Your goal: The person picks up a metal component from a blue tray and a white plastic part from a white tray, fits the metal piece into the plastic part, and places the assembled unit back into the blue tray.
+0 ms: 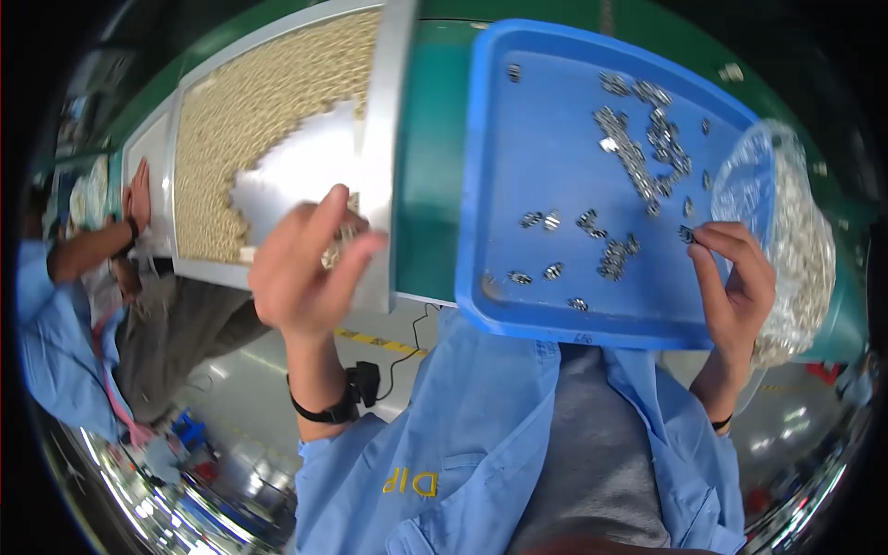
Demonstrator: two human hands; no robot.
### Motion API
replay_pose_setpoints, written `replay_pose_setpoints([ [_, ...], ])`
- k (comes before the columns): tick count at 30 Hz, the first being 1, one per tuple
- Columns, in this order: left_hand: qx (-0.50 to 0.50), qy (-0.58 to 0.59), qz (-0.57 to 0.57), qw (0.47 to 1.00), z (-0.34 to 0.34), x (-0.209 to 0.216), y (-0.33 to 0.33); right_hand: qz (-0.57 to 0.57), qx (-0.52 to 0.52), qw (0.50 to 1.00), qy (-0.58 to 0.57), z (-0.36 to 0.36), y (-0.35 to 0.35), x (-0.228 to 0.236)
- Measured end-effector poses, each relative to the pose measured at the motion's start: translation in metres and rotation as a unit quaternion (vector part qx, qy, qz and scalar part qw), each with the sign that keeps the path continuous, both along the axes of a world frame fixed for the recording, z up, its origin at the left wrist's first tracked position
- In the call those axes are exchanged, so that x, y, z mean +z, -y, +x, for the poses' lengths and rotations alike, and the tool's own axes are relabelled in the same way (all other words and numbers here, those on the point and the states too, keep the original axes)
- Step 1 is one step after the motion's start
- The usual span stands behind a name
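Note:
My right hand (745, 287) is at the right side of a blue tray (546, 166). Thumb and forefinger pinch a small dark metal part (686, 235) above the tray's surface. Small shiny metal parts (629, 157) lie scattered and clustered in the tray. Over the near right corner of a white, pale-framed board (296, 176), my left hand (305, 268) has its thumb and forefinger spread apart. A few small pale parts (335, 252) show between those fingers; whether they touch the hand or lie beneath it, I cannot tell. Many small beige pieces (268, 83) sit packed in rows on the board.
A clear plastic bag (800, 240) full of small parts stands against the blue tray's right edge. A green table surface (430, 166) runs between board and tray. At the left, a co-worker in a blue jacket (60, 333) rests a hand (139, 194) beside the board.

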State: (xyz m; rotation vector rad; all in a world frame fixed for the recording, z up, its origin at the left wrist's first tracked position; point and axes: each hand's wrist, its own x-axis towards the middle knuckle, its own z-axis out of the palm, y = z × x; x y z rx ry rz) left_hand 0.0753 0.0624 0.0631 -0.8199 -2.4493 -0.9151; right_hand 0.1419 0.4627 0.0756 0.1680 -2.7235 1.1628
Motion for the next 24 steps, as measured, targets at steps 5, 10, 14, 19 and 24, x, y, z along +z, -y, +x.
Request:
replay_pose_setpoints([
  [5, -0.214, 0.038, 0.282, 0.934, 0.011, -0.017, -0.079, -0.307, 0.149, 0.931, -0.128, -0.002, 0.046, 0.008],
  [10, -0.213, 0.355, 0.405, 0.816, 0.021, -0.017, -0.138, -0.379, 0.136, 0.912, -0.076, -0.005, 0.041, -0.01],
  [14, -0.198, 0.471, 0.428, 0.745, 0.022, -0.015, -0.171, -0.384, 0.107, 0.916, -0.05, 0.002, 0.029, -0.025],
  [19, -0.162, 0.431, 0.374, 0.805, 0.02, -0.019, -0.192, -0.457, 0.07, 0.885, -0.05, 0.003, 0.022, -0.032],
  [24, -0.204, 0.395, 0.437, 0.782, 0.013, -0.04, -0.191, -0.51, 0.055, 0.859, 0.004, 0.006, 0.012, -0.029],
])
